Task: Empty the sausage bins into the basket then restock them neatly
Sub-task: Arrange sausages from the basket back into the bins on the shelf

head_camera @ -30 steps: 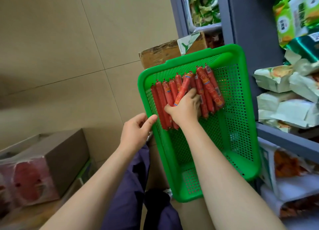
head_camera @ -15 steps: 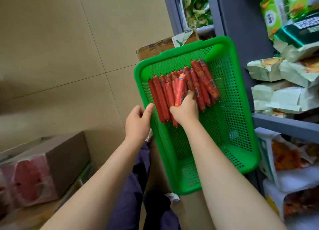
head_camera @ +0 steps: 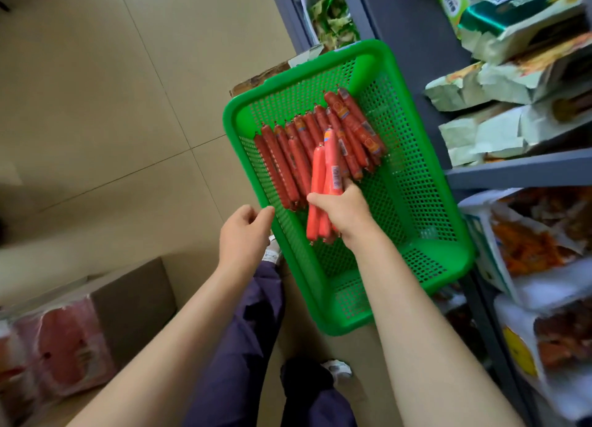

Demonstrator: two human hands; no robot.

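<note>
A green perforated basket (head_camera: pixel 416 202) sits in front of me, tilted, beside the shelving. Several red sausage sticks (head_camera: pixel 288 157) lie side by side in its far half. My right hand (head_camera: pixel 344 210) grips a small bunch of sausages (head_camera: pixel 323 183) and holds them lifted above the row. My left hand (head_camera: pixel 245 234) holds the basket's left rim, thumb against the edge.
Grey shelves (head_camera: pixel 519 170) on the right carry snack packets (head_camera: pixel 499 87) and orange-filled bags (head_camera: pixel 528 244). A cardboard box (head_camera: pixel 262 77) lies behind the basket. Another box with red packs (head_camera: pixel 64 340) stands at the lower left. Tiled floor spreads to the left.
My right hand has closed round a few sausages and lifted them off the row toward me. The left hand stays on the rim.
</note>
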